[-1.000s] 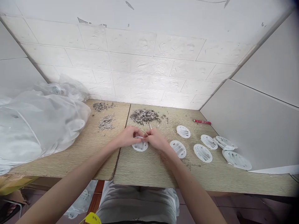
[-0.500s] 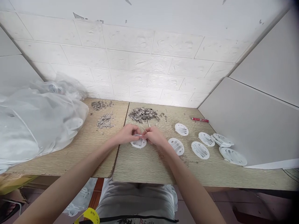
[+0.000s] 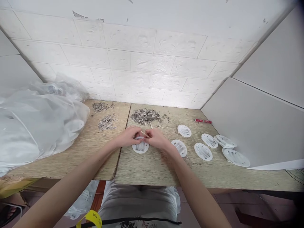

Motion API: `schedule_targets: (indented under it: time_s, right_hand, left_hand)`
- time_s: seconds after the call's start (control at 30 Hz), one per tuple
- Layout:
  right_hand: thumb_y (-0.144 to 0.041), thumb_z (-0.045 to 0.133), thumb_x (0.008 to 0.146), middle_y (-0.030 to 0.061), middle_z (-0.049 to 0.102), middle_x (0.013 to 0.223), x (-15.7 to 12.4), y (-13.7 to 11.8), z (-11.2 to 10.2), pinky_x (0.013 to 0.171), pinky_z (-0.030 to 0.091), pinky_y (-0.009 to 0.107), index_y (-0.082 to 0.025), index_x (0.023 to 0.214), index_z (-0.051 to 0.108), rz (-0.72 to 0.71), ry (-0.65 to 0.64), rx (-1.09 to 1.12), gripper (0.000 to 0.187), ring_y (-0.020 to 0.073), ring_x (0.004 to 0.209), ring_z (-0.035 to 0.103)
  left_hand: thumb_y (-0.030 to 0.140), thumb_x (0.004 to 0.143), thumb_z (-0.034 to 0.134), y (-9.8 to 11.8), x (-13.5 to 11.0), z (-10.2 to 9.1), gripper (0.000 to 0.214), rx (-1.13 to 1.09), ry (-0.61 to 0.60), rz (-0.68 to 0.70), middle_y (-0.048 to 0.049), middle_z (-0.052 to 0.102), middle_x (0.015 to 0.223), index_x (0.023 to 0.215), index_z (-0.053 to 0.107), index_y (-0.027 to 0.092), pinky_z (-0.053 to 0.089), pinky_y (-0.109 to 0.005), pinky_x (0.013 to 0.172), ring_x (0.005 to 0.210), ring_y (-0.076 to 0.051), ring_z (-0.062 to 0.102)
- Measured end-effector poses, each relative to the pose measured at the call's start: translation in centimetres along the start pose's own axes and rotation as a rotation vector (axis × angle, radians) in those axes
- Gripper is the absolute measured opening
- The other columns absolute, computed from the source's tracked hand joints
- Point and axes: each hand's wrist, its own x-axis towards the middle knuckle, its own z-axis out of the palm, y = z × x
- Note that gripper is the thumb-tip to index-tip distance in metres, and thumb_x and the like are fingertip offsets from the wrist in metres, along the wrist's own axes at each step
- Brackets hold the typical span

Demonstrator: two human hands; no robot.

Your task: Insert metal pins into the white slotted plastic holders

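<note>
A white round plastic disc [image 3: 140, 147] with slots lies on the wooden table [image 3: 152, 167] in front of me. My left hand [image 3: 128, 136] rests on its far left edge with fingers curled, holding it. My right hand [image 3: 156, 139] is pinched on a thin stick-like tool [image 3: 145, 134] whose tip points at the disc's upper rim. Both hands meet just above the disc. Small metal parts sit in the disc's slots.
Heaps of small metal pieces lie behind the hands [image 3: 145, 116] and to the left [image 3: 106, 122]. Several more white discs [image 3: 203, 151] lie in a row to the right. A red pen-like object [image 3: 203, 121] lies near the grey side panel [image 3: 256, 126]. A big clear plastic bag [image 3: 35, 123] fills the left.
The hands stayed on the disc; the right hand shifted slightly, and the thin tool now shows between the fingers. The view drifted a little.
</note>
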Motion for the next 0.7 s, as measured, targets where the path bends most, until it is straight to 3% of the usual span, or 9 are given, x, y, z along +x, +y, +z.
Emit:
schedule_targets:
  time_s: [0.13,0.23,0.37,0.53,0.7]
  right_hand:
    - [-0.025,0.056,0.076,-0.0067,0.033,0.057,-0.1,0.3,-0.1,0.052,0.021,0.025,-0.020,0.061,0.033,-0.056,-0.032,-0.019,0.028,0.0083,0.055,0.031]
    - [-0.030,0.057,0.079,-0.0057,0.038,0.060,-0.2,0.5,-0.1,0.053,0.024,0.024,-0.019,0.064,0.038,-0.124,-0.019,0.024,0.027,0.0091,0.056,0.034]
    - [-0.039,0.056,0.085,-0.0014,0.053,0.072,-0.2,0.3,-0.3,0.057,0.033,0.025,-0.018,0.075,0.052,-0.233,0.101,0.176,0.024,0.0116,0.065,0.044]
    - [-0.040,0.056,0.087,-0.0009,0.055,0.073,-0.1,0.1,-0.4,0.056,0.035,0.025,-0.019,0.085,0.061,-0.321,0.285,0.223,0.022,0.0111,0.061,0.044]
    - [-0.041,0.056,0.088,0.0006,0.059,0.075,0.0,0.1,-0.1,0.055,0.037,0.025,-0.019,0.093,0.065,-0.338,0.323,0.205,0.024,0.0119,0.060,0.047]
  left_hand:
    - [0.025,0.071,0.059,0.0,0.0,-0.1,0.016,0.010,0.011,-0.003,0.0001,0.051,0.068,0.067,0.045,0.019,0.033,-0.027,0.061,0.071,-0.018,0.047]
    - [0.024,0.072,0.060,0.1,-0.1,-0.2,0.013,-0.109,0.021,-0.053,0.0013,0.049,0.066,0.068,0.049,0.018,0.032,-0.026,0.056,0.064,-0.015,0.045]
    - [0.036,0.077,0.061,0.2,-0.2,-0.8,0.021,-0.394,0.052,-0.134,-0.0007,0.057,0.072,0.084,0.060,0.016,0.037,-0.025,0.056,0.063,-0.013,0.050]
    - [0.051,0.077,0.064,0.0,0.0,-1.1,0.037,-0.607,0.097,-0.169,-0.0042,0.063,0.077,0.083,0.064,0.014,0.043,-0.026,0.060,0.068,-0.015,0.057]
    - [0.050,0.073,0.070,-0.2,0.1,-0.9,0.040,-0.708,0.152,-0.192,-0.0061,0.068,0.084,0.090,0.066,0.014,0.047,-0.029,0.066,0.075,-0.018,0.061]
